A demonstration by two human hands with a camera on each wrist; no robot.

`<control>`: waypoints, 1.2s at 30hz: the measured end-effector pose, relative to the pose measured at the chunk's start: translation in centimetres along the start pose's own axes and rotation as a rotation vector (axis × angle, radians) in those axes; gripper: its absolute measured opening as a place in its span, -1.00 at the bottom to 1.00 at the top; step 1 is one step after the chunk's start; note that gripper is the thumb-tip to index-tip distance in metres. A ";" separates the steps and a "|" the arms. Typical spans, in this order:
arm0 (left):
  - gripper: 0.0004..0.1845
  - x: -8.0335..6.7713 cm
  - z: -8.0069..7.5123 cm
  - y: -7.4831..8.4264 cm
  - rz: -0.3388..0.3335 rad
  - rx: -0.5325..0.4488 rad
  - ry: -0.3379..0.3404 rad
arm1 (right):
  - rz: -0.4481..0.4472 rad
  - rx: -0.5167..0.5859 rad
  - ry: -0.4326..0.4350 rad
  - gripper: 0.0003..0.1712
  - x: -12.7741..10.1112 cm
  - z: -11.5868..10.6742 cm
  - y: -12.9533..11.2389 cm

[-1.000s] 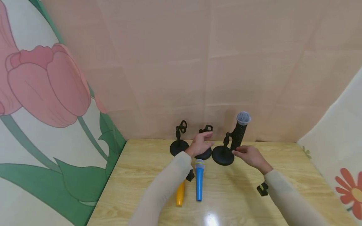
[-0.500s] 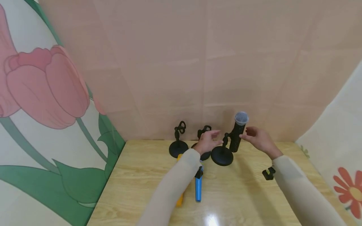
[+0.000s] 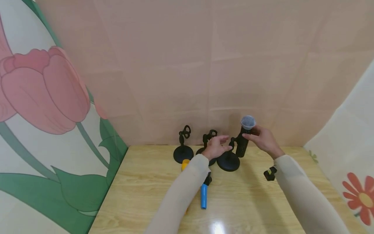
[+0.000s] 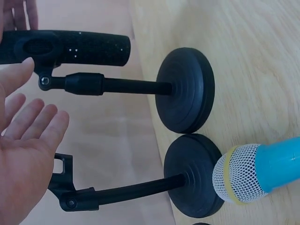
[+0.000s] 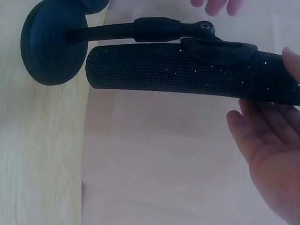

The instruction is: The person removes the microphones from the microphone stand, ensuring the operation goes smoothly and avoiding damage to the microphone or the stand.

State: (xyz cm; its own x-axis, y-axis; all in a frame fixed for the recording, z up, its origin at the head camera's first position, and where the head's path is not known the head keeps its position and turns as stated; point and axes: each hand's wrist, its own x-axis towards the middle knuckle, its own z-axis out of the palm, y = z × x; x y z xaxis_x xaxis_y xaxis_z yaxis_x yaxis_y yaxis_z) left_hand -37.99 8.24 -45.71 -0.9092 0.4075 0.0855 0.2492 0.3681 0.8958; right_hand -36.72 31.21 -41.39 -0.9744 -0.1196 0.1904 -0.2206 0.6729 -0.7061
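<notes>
Head view: pink wall behind a wooden bench (image 3: 152, 182). The right hand (image 3: 263, 139) has risen from the bench to the black mic (image 3: 244, 138), right of centre in its stand (image 3: 228, 161), fingers curling round its neck. The left hand (image 3: 215, 148) hovers open beside the clip.

Left wrist: fingers (image 4: 35, 126) spread, holding nothing; blue mic (image 4: 262, 171) lower right.

Right wrist: fingers (image 5: 262, 140) under the mic barrel, thumb above; contact unclear.

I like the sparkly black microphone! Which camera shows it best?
The right wrist view: the black microphone fills the frame, its glittery body sitting in the stand's clip. The head view shows it small, with its silver mesh top. The left wrist view shows only part of its body.
</notes>
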 end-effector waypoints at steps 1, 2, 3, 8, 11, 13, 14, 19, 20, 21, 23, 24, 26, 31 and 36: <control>-0.44 0.0 0.0 0.0 -0.003 0.003 0.000 | -0.006 0.006 0.006 -0.25 0.0 0.1 0.0; -0.44 0.0 0.0 0.0 -0.007 0.005 0.001 | -0.014 0.010 0.012 -0.28 -0.1 0.1 -0.1; -0.45 -0.1 0.0 0.0 -0.009 0.009 0.004 | -0.023 0.012 0.018 -0.30 -0.1 0.2 -0.2; -0.50 -0.1 -0.1 -0.2 -0.024 0.007 0.010 | -0.049 -0.010 0.015 -0.33 -0.4 0.0 -0.5; -0.52 -0.2 -0.1 -0.3 -0.025 0.005 0.005 | -0.044 -0.019 -0.005 -0.31 -0.5 -0.2 -0.6; -0.53 -0.3 -0.1 -0.3 -0.034 0.001 0.003 | -0.041 -0.015 -0.021 -0.31 -0.7 -0.2 -0.6; -0.53 -0.4 0.0 -0.4 -0.036 0.004 0.000 | -0.041 -0.015 -0.028 -0.32 -0.9 -0.3 -0.6; -0.59 -0.6 0.4 -0.6 -0.016 0.010 -0.029 | -0.060 -0.005 -0.060 -0.36 -2.0 -0.5 -0.8; -0.60 -0.7 0.5 -0.5 -0.006 0.014 -0.039 | -0.065 -0.003 -0.062 -0.37 -2.3 -0.6 -0.9; -0.62 -0.8 0.7 -0.5 0.004 0.017 -0.048 | -0.071 -0.001 -0.064 -0.38 -2.6 -0.6 -0.9; -0.64 -1.0 1.0 -0.4 0.014 0.026 -0.062 | -0.073 0.001 -0.065 -0.41 -3.2 -0.8 -0.9; -0.64 -1.1 1.1 -0.4 0.017 0.039 -0.067 | -0.075 0.000 -0.065 -0.42 -3.4 -0.8 -1.0; -0.65 -1.2 1.3 -0.3 0.027 0.063 -0.077 | -0.079 -0.002 -0.066 -0.44 -3.9 -0.9 -1.0; -0.69 -1.4 1.3 -0.3 0.054 0.088 -0.068 | -0.104 -0.003 -0.056 -0.48 -4.4 -0.8 -1.1; -0.78 -1.6 1.1 -0.4 0.080 0.041 -0.070 | -0.117 0.015 -0.063 -0.50 -4.6 -0.4 -1.3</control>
State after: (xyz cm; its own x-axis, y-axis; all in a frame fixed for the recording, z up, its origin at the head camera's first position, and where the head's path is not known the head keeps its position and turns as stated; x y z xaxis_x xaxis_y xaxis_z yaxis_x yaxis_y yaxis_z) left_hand -36.26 8.39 -46.68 -0.8606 0.4940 0.1237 0.3347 0.3657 0.8685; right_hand -31.93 31.17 -41.11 -0.9426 -0.2424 0.2294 -0.3331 0.6409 -0.6916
